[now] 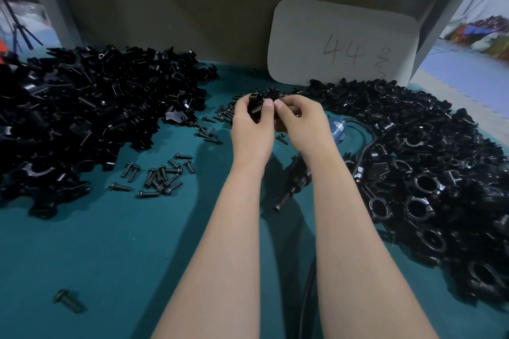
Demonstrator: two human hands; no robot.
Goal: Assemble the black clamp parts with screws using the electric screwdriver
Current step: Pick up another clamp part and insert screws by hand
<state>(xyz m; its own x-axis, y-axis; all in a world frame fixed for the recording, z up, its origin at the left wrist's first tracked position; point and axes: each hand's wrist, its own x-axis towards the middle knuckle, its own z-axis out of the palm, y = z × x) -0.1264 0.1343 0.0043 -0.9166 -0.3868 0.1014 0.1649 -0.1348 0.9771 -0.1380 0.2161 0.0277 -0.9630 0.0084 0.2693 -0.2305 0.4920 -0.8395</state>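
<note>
My left hand grips a black clamp part above the middle of the green table. My right hand is pressed against it from the right, fingers curled on the clamp; what its fingertips pinch is hidden. The electric screwdriver lies on the table under my right forearm, its black tip pointing toward me and its blue body showing past my right wrist. Loose black screws lie scattered left of my arms, and more screws lie just left of my left hand.
A big heap of unassembled clamp halves fills the left of the table. Assembled ring clamps pile along the right. A white card marked 44 leans on the back wall. A single screw lies near the front left. The screwdriver cable runs toward me.
</note>
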